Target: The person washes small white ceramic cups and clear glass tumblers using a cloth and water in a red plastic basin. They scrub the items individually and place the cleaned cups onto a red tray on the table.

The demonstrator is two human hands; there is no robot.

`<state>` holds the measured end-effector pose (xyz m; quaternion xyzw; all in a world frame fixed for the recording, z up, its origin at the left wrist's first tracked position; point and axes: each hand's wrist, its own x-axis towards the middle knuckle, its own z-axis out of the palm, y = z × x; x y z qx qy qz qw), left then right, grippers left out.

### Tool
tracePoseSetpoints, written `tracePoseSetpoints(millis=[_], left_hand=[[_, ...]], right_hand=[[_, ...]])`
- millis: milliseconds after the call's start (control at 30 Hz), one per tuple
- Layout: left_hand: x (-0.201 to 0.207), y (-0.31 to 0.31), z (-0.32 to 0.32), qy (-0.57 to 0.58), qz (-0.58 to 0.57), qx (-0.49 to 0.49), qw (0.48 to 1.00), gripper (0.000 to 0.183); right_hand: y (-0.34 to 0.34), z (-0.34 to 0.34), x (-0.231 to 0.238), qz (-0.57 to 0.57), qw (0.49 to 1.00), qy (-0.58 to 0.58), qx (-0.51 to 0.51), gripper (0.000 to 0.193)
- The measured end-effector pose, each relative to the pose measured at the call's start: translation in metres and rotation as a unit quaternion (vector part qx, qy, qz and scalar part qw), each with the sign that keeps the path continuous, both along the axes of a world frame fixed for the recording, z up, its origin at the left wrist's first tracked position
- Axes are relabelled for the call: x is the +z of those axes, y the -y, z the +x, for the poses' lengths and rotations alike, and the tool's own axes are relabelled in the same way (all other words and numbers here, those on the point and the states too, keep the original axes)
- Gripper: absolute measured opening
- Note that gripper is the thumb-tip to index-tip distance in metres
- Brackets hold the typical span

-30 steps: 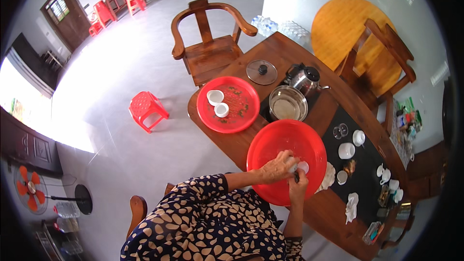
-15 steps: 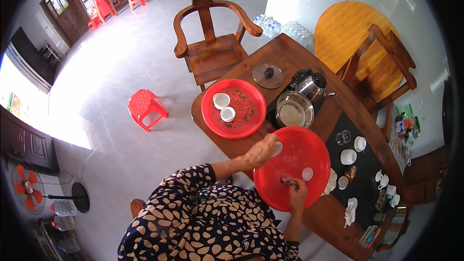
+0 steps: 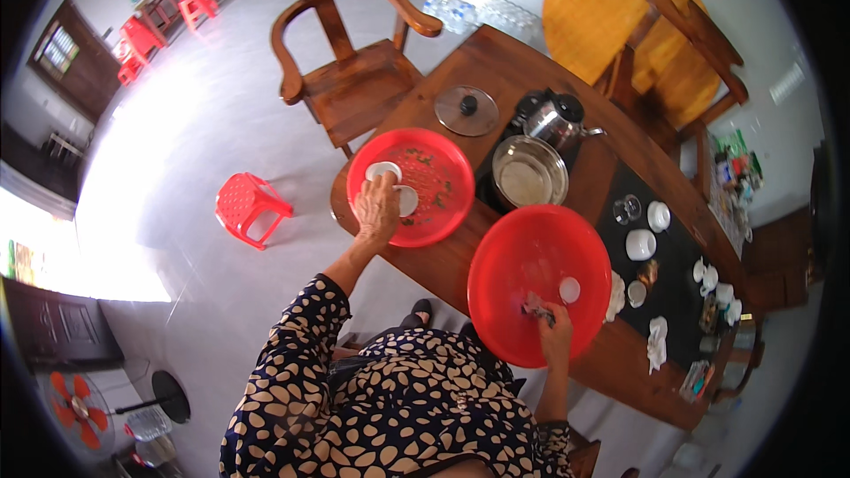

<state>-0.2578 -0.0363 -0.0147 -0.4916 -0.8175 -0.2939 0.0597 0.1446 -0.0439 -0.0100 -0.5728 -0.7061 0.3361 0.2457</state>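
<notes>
A red tray (image 3: pixel 456 168) with a leaf-like pattern sits at the left end of the wooden table. My left hand (image 3: pixel 379 211) is over its left side, fingers bent down on a small white cup (image 3: pixel 406 202). Another white cup (image 3: pixel 382 169) lies just beyond the fingertips; the fingers partly hide both. To the right is a deep red basin (image 3: pixel 496 248). Inside it, my right hand (image 3: pixel 556 334) is closed around a small crumpled dark-and-pale thing (image 3: pixel 535 308), perhaps a cloth. Near that hand a small white cup (image 3: pixel 569 289) rests in the basin.
Behind the basin stand a steel pot (image 3: pixel 529 173), a kettle (image 3: pixel 556 119) and a glass lid (image 3: pixel 467 111). White teaware (image 3: pixel 641 245) and crumpled tissue (image 3: pixel 657 343) lie on the table's dark strip. A wooden armchair (image 3: pixel 354 80) and a red stool (image 3: pixel 252 208) are to the left.
My left hand has moved left from the basin to the tray, carrying a white cup. My right hand stays in the basin with the crumpled thing. The whole view has shifted slightly.
</notes>
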Motion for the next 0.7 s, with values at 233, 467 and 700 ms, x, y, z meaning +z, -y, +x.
tracePoseSetpoints(millis=[233, 467, 700], left_hand=[[-0.016, 0.000, -0.007, -0.018, 0.025, -0.034, 0.999, 0.034], [0.048, -0.011, 0.064, -0.023, 0.095, -0.100, 0.990, 0.041], [0.024, -0.012, 0.187, 0.300, -0.082, -0.384, 0.869, 0.018]], right_hand=[[-0.003, 0.000, -0.020, 0.059, 0.996, 0.061, 0.004, 0.026], [0.009, -0.021, -0.009, 0.060, 0.980, 0.172, 0.082, 0.020], [-0.011, 0.025, 0.042, -0.045, 0.998, 0.034, 0.002, 0.013]])
